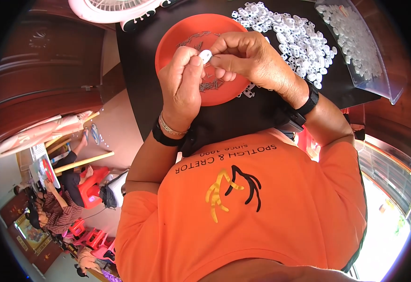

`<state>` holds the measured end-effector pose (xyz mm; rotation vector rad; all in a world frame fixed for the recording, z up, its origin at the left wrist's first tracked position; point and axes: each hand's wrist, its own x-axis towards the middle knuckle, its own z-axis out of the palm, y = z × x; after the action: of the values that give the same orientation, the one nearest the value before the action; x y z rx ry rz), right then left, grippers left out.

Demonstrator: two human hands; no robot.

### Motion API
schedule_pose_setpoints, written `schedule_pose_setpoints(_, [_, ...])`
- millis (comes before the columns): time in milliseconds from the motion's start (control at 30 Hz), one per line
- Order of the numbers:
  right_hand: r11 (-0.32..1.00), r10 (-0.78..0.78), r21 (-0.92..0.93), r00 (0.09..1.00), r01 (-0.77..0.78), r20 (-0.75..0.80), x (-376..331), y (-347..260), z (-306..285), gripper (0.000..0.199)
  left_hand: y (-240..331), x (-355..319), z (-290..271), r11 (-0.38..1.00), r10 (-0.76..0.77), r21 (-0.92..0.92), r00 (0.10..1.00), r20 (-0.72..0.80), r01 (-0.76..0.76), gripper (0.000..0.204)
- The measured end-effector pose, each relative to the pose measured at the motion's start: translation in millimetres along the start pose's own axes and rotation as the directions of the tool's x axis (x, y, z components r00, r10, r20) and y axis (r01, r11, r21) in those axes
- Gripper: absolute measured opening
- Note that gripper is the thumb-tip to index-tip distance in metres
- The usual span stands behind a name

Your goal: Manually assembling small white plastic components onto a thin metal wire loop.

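Note:
A small white oval plastic piece (205,57) is pinched between the thumb and fingers of my left hand (183,80). At its right edge, my right hand (250,56) has thumb and forefinger closed together. What those right fingertips hold, if anything, is too small to make out. Both hands are over a round red basin (167,40), where several thin grey metal pins or screws (211,85) lie on the bottom. To the right of the basin spreads a loose heap of similar white pieces (304,47), some lying close to my right wrist.
A clear plastic bin (374,84) of whitish small parts stands at the right of the black table (137,66). A pink fan (132,19) is at the far left edge. Beyond the table on the left, other people sit near red stools (90,195).

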<state>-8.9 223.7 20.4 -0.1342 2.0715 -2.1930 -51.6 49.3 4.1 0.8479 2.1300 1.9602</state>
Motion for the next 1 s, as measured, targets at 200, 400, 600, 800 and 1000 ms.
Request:
schedule_pose_setpoints(200, [0.999,0.045,-0.030,0.998,-0.044,0.043,-0.5,-5.3,-2.8,0.008,-0.8,0.7,-0.6,0.996,0.006,0.086,0.997,0.079,-0.013,0.021])
schedule_pose_setpoints(400, [0.989,0.107,-0.106,0.992,-0.100,0.060,-2.5,-7.0,-1.0,0.007,2.0,1.4,-2.9,0.996,-0.088,-0.027,0.995,0.046,0.089,0.023])
schedule_pose_setpoints(600, [0.991,0.119,-0.076,0.987,-0.112,0.105,-0.2,0.2,0.1,0.008,2.7,4.5,2.6,0.945,-0.230,-0.238,0.973,-0.001,0.223,0.025])
schedule_pose_setpoints(800, [0.989,0.117,-0.099,0.990,-0.109,0.076,2.2,4.6,-5.9,0.012,1.8,8.1,-6.1,0.956,-0.235,-0.127,0.949,0.208,0.264,0.024])
schedule_pose_setpoints(1000, [0.712,-0.444,-0.624,0.895,0.323,-0.043,-0.6,8.3,9.6,0.024,2.6,5.1,1.5,0.925,-0.323,-0.212,0.946,-0.002,0.315,0.023])
